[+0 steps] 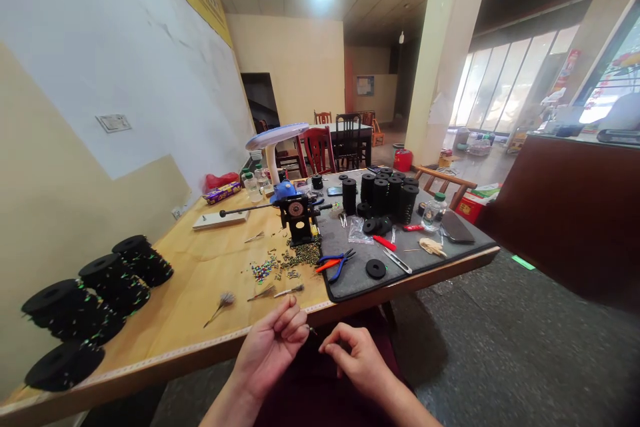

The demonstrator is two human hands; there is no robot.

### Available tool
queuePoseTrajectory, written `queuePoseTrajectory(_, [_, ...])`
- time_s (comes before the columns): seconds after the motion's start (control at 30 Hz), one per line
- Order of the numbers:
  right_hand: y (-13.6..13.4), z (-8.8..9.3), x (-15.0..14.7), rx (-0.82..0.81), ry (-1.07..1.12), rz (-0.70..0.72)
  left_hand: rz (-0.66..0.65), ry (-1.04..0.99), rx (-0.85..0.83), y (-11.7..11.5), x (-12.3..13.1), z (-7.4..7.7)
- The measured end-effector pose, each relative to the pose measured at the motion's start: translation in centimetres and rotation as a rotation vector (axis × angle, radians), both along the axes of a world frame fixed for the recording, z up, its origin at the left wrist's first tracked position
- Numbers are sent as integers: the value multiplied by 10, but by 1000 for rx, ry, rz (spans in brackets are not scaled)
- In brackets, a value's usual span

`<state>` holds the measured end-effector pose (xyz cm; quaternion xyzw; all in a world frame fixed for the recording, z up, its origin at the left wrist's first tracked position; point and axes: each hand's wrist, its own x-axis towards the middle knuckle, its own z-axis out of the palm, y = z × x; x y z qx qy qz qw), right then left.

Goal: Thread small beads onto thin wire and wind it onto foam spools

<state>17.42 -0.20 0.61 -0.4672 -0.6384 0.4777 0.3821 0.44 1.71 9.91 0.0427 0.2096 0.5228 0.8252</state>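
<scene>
Both hands hover close together just below the front edge of the wooden table (200,293). My left hand (273,347) has its fingers curled and pinches a tiny dark piece at its fingertips. My right hand (353,353) is curled too, thumb against forefinger, and what it pinches is too small to name. On the table just beyond them lie small feather tufts (225,300), a scatter of coloured beads (263,271) and a pile of dark hooks (303,255). A black vise with a long rod (296,213) stands behind them.
A grey mat (357,283) carries blue and orange pliers (335,261), scissors, a black disc and stacks of black spools (385,197). More black spools (107,280) lie at the table's left end. A desk lamp (275,140), chairs, a pillar and a brown counter (575,213) stand around.
</scene>
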Motion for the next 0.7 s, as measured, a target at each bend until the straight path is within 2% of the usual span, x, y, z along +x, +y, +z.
queuePoseTrajectory(0.23, [3,-2,2,-14,-20,8,-4,-1,4,0,-1,0])
queuePoseTrajectory(0.53, [3,27,-12,-51,150,72,-10,14,-11,1,2,-2])
queuePoseTrajectory(0.7, [5,27,-17,-36,136,45,-22,23,-22,-1,2,-4])
